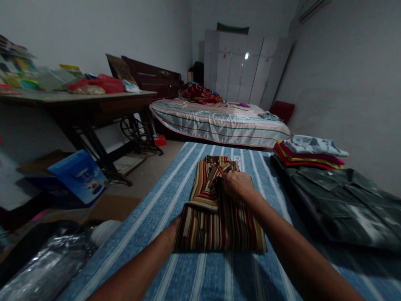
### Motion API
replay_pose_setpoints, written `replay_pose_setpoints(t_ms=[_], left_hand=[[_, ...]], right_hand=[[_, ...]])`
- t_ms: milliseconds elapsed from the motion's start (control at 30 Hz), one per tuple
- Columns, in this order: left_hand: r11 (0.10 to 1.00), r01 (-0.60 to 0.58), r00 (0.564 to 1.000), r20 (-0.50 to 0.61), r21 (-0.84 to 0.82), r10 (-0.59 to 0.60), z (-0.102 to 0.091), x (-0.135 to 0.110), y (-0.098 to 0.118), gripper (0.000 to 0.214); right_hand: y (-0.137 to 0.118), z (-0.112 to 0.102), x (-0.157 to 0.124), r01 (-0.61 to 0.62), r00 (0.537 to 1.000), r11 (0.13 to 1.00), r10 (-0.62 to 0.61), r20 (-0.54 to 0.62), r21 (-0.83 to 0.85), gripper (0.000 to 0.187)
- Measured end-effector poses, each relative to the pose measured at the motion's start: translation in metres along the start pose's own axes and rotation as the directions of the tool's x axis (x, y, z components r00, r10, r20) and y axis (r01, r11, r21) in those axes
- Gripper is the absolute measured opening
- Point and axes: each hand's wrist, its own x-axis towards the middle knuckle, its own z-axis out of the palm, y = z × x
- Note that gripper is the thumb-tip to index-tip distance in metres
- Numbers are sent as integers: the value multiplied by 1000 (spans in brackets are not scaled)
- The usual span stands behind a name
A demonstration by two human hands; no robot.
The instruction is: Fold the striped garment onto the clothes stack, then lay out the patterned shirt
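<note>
striped garment [203, 232]: partly folded, far end near far edge of blue-striped sheet [156, 209] | right hand [237, 183]: gripping its bunched folds | left hand [175, 227]: at its left side, mostly hidden, grip can't tell | advice: smooth bunching flat, keep layers square

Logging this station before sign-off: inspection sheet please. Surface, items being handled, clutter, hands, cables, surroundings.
Surface: blue cloth with white stripes, garments on it.
Items: striped garment, partly folded; right of it, dark green jacket and folded-clothes stack.
Clutter: blue cardboard box and silvery plastic wrap at left; red plastic bag on treadle sewing table.
Hands: right hand grips the striped garment's upper layer; left hand at its left edge, fingers hidden.
Cables: nothing seen.
Surroundings: bed, wardrobe behind.
</note>
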Motion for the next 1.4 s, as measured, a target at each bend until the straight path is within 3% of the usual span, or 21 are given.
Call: replay_pose_setpoints(t_ms=[67,133,167,233,300,400,533,600,700,767,867,933,1000,1100,1233,1300,1400], left_hand=[[941,131,991,42,-312,-124,-6,-5,1,74],[714,265,963,136,-649,-233,-11,-10,4,81],[601,294,951,167,-743,-259,-13,-11,6,80],[542,266,952,130,-797,-276,-18,-14,10,68],[633,197,965,35,-748,-259,-23,-15,13,60],[811,145,961,-115,-567,-253,-30,-12,14,70],[928,190,855,-411,-319,-316,-36,2,6,53],[948,238,811,-493,-211,-314,-38,10,1,38],[942,318,764,-561,-103,-320,-39,18,-4,42],[944,314,777,-545,-100,-316,-40,17,-4,45],[974,205,894,-385,-101,-228,-42,9,1,62],[992,130,948,-293,-4,-125,-42,4,4,76],[985,105,953,-295,134,-62,-41,4,5,65],[960,153,920,-389,236,-51,-40,12,2,30],[962,206,833,-547,180,-76,-43,25,-6,25],[970,241,776,-605,22,-179,-44,27,-9,28],[925,254,736,-564,-282,-374,-46,26,-11,35]], right_hand=[[5,25,25,4,998,1000,-5,67,12,28],[9,49,36,4,995,1000,-6,104,19,29],[10,59,38,1,993,1000,-4,116,21,29],[12,71,38,-4,992,1000,1,129,23,31],[12,74,38,-1,992,1000,-2,128,23,31],[12,68,38,11,993,1000,-13,120,18,31],[9,53,39,20,994,1000,-22,107,17,31],[9,48,41,25,994,999,-27,101,26,30],[11,47,48,21,995,999,-26,94,49,27],[15,51,52,10,996,997,-16,91,73,28],[25,61,57,-5,995,991,-9,98,132,33],[35,67,60,5,992,980,-31,125,200,36],[46,73,62,32,982,954,-86,171,297,36],[65,81,65,66,951,892,-192,242,446,31],[85,88,64,60,911,784,-297,288,618,33],[92,90,64,21,916,711,-295,271,703,31],[97,94,65,-17,944,656,-238,228,754,21]])
